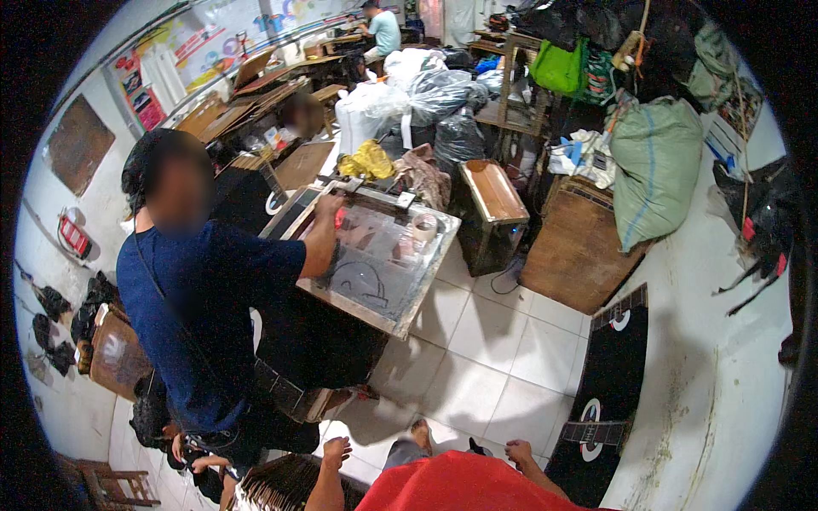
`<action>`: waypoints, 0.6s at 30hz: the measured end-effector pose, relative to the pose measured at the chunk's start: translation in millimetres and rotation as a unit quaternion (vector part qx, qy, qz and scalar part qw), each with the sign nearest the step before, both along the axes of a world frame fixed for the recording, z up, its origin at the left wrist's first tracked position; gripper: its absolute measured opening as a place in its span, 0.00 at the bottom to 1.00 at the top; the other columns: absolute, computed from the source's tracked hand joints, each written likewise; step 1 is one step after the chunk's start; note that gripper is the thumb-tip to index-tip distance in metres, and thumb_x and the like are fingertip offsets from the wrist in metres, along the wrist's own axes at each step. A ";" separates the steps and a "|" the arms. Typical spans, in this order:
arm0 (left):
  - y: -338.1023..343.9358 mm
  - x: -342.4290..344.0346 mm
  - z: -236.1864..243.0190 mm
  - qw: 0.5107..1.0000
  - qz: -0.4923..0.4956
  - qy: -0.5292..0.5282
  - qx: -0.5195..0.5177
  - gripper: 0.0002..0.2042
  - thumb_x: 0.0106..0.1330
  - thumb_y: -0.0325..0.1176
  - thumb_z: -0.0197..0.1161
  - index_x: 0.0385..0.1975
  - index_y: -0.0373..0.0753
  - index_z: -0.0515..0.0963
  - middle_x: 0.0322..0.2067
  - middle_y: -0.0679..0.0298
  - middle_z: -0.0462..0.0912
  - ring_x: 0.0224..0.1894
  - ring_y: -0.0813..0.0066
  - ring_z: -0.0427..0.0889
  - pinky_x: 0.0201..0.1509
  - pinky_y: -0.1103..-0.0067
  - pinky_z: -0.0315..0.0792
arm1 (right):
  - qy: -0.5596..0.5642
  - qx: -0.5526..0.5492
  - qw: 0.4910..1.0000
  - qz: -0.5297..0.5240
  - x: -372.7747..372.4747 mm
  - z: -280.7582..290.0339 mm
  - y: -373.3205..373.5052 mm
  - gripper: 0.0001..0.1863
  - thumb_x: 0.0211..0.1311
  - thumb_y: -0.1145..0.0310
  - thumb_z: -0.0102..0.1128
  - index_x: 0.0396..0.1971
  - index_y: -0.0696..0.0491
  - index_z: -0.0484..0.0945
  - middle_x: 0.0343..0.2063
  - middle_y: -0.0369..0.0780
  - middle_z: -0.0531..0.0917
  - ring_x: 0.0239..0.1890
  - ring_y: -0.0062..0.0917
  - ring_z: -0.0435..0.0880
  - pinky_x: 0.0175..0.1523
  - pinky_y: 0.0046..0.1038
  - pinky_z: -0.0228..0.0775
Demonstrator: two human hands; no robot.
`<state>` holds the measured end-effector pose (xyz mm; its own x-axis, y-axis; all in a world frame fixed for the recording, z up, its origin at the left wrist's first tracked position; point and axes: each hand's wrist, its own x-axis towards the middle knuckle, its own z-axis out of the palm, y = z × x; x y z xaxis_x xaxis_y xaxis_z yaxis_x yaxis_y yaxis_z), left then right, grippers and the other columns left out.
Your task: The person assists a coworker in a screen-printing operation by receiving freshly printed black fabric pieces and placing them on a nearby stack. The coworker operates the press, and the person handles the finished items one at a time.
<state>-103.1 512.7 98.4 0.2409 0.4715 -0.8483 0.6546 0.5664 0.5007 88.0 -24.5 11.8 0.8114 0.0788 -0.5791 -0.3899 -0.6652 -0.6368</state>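
Note:
My left hand [336, 451] hangs at the bottom centre with fingers curled closed and nothing visible in them, above and beside a stack of brown-edged flat sheets [277, 490]. My right hand [518, 453] also has curled, empty fingers, left of a long black board [609, 358] with white printed pieces and metal strips along the wall. My red top [452, 490] fills the lower centre. At my front left, a person in dark blue [192, 315] reaches with a hand [328, 206] onto a framed screen-printing screen [375, 281] tilted over a black bench [328, 345].
Tiled floor [486, 332] runs ahead of me. Beyond lie a wooden box [490, 196], a leaning brown board [567, 251], a large green sack [656, 170] and bagged bundles [400, 102]. A person in light blue [379, 34] sits at the back; other people's hands [200, 460] show at lower left.

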 end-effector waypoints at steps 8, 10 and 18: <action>-18.7 -23.5 -8.2 0.992 0.041 0.084 -0.083 0.11 0.57 0.36 0.58 0.37 0.39 0.72 0.30 0.63 0.76 0.30 0.70 0.77 0.31 0.72 0.68 | 0.126 -0.090 0.982 0.110 36.8 43.5 -5.5 0.10 0.52 0.64 0.52 0.22 0.54 0.77 0.14 0.37 0.78 0.12 0.24 0.75 0.14 0.26 0.65; -23.8 -26.7 -10.7 0.990 0.047 0.102 -0.082 0.10 0.57 0.35 0.58 0.36 0.40 0.73 0.29 0.64 0.75 0.28 0.70 0.76 0.31 0.73 0.67 | 0.146 0.050 0.970 -0.188 45.4 40.2 10.6 0.09 0.52 0.65 0.52 0.24 0.55 0.77 0.15 0.38 0.78 0.13 0.24 0.75 0.14 0.25 0.64; 1.1 -17.6 -18.7 0.977 0.199 0.001 0.072 0.09 0.59 0.34 0.48 0.35 0.40 0.73 0.31 0.63 0.75 0.29 0.68 0.73 0.33 0.70 0.67 | 0.077 0.119 0.982 -0.123 103.6 41.0 71.2 0.06 0.43 0.76 0.56 0.24 0.56 0.77 0.16 0.37 0.77 0.13 0.20 0.72 0.16 0.20 0.62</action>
<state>-120.7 513.8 79.6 0.0135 0.6418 -0.7668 0.3979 0.7001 0.5929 191.6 46.7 52.8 0.7278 0.0399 -0.6847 -0.6232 -0.3784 -0.6845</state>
